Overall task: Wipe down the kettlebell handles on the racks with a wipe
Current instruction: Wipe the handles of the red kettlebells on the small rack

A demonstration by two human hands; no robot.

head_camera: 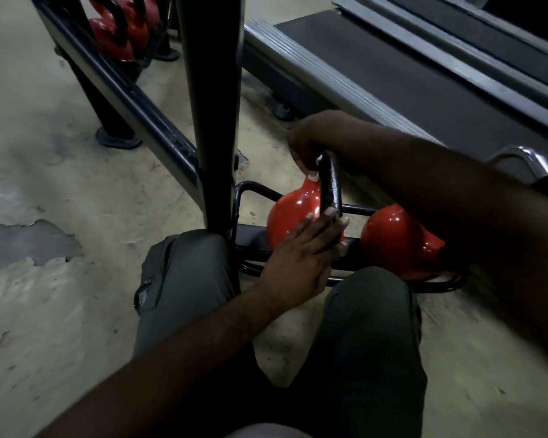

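Side by side on low rack tray (253, 238): left kettlebell (287, 216), right kettlebell (393, 238). Left of both, upright post (212, 121); behind, treadmill (393, 77) on floor (45, 153). Far back left, further kettlebells (117, 36) behind rack rail (124, 96).

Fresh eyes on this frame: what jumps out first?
Two glossy red kettlebells sit on a low black rack at centre. The right hand holds a white wipe at the far end of one black handle; the left hand rests on its near end. A treadmill fills the upper right.

Wipe (313, 176) largely out of sight
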